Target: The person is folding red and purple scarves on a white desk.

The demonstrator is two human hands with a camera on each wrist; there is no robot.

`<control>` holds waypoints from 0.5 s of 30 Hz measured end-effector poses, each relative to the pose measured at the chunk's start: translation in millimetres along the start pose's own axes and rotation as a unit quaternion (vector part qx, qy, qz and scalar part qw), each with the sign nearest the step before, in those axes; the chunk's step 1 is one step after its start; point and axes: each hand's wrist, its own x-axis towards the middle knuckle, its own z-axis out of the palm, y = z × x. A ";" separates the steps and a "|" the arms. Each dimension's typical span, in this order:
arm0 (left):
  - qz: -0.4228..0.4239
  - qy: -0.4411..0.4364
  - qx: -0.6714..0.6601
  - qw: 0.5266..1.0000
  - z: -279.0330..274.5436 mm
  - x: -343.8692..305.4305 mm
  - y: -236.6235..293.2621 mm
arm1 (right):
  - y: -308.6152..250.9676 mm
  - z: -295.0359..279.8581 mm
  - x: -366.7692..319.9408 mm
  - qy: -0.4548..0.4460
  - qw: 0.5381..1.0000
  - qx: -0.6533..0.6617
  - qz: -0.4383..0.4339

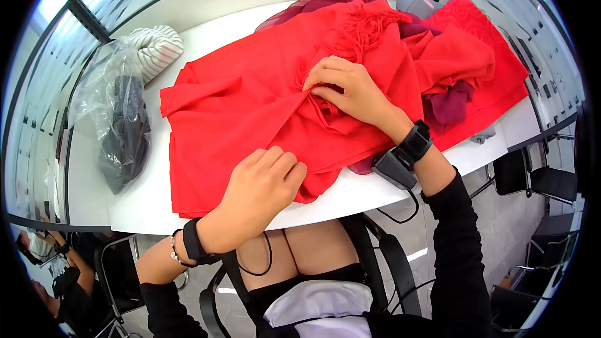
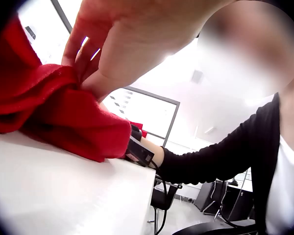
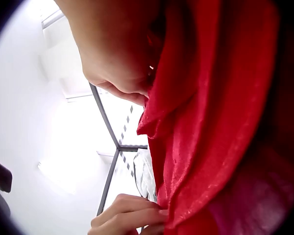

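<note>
A large red scarf (image 1: 225, 106) with a tasselled fringe (image 1: 360, 28) lies spread in folds over the white table. My right hand (image 1: 350, 91) pinches a fold of it near the middle, thumb below and fingers above. Closer to the front edge, my left hand (image 1: 260, 184) has its fingers bent down onto the same scarf. In the left wrist view the left fingertips (image 2: 90, 81) grip a bunched part of the red cloth (image 2: 73, 117). The right wrist view shows the scarf's layered edges (image 3: 196, 147) hanging close by the right hand (image 3: 117, 54).
Maroon cloth (image 1: 447, 103) shows under and beside the scarf. A clear plastic bag (image 1: 119, 131) with dark contents and a striped white roll (image 1: 156, 50) stand at left. Low partitions enclose the white table (image 1: 147, 194). A cable (image 1: 407, 216) hangs from the right wrist device.
</note>
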 end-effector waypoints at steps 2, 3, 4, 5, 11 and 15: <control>0.000 0.016 -0.005 1.000 -0.9 -1.5 -2.9 | 0.1 0.0 0.4 0.013 1.000 0.019 0.010; -0.008 0.032 -0.033 0.999 -2.1 -2.0 -4.6 | 0.4 -0.9 1.2 0.019 1.000 0.015 0.015; -0.014 0.047 -0.061 0.997 -3.5 -1.9 -7.2 | 0.7 -2.0 1.9 0.026 0.999 0.011 0.019; -0.022 0.062 -0.091 0.994 -5.3 -2.2 -9.3 | 0.4 -3.2 1.6 0.032 0.999 0.007 0.025; -0.047 0.061 -0.227 0.971 -35.0 -6.1 -35.3 | 8.0 -22.8 9.0 0.162 0.983 -0.006 0.092; -0.070 0.001 -0.272 0.960 -71.7 -12.4 -48.1 | 17.9 -61.6 23.0 0.136 0.982 -0.087 0.096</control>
